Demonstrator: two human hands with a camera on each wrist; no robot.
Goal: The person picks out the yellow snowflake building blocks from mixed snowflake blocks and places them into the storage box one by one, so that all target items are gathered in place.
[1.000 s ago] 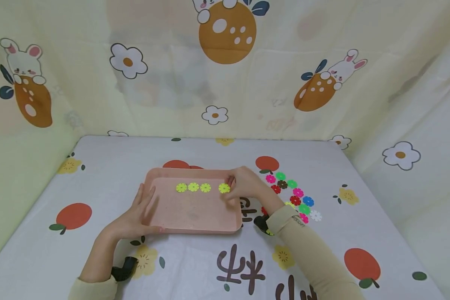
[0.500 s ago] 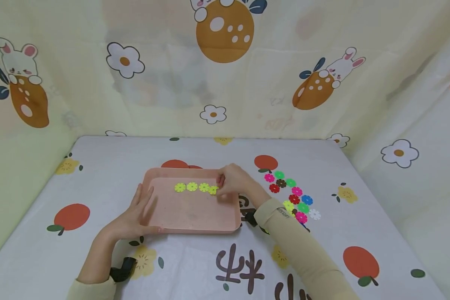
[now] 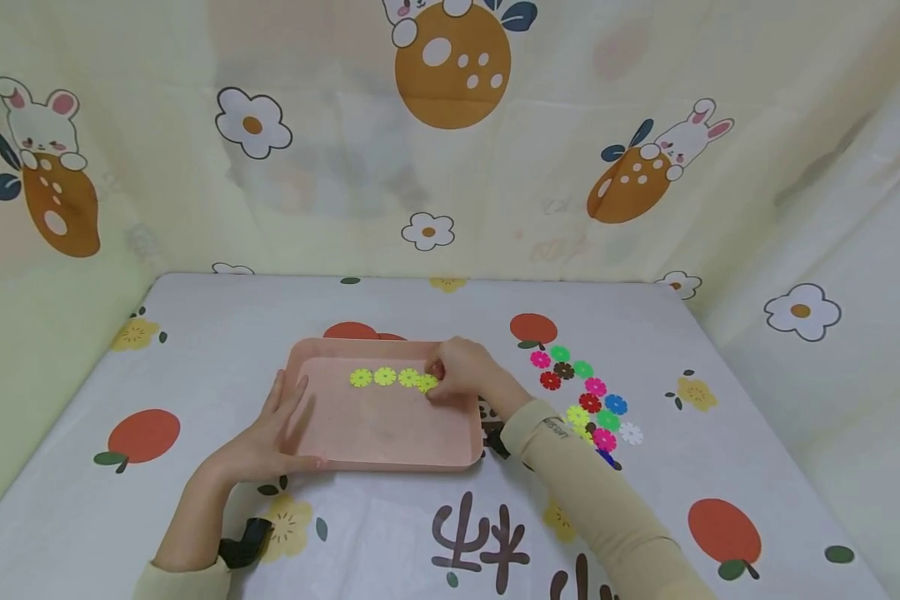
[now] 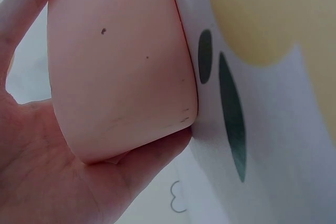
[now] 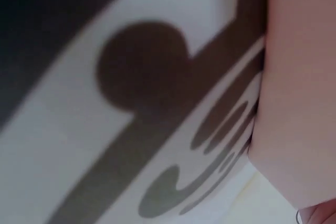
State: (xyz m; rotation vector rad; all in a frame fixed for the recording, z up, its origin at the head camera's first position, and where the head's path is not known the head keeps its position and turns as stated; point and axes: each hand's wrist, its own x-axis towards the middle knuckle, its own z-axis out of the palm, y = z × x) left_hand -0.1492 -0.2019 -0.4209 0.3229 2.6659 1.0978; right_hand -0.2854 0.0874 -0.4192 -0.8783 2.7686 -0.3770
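Note:
A pink rectangular tray (image 3: 375, 425) lies on the table. My left hand (image 3: 258, 442) grips its near left corner, fingers along the left rim and thumb on the near rim. In the left wrist view that hand cups the tray's outer wall (image 4: 121, 66). Three yellow flower-shaped discs (image 3: 385, 377) form a row near the tray's far side. At the row's right end, my right hand (image 3: 461, 367) pinches another yellow flower-shaped disc (image 3: 426, 383), which overlaps its neighbour in the head view. The right wrist view shows mostly tray wall (image 5: 294, 87) and printed cloth, with the fingers nearly hidden.
To the right of the tray, a loose group of flower-shaped discs (image 3: 590, 403) in several colours lies on the cloth, partly behind my right sleeve (image 3: 592, 492). A printed white cloth (image 3: 375, 533) covers the table, and a patterned curtain (image 3: 330, 183) hangs behind it.
My right hand has moved left with its yellow disc, bringing it up to the end of the row; over the last half second it has hardly moved. The left hand has stayed on the tray.

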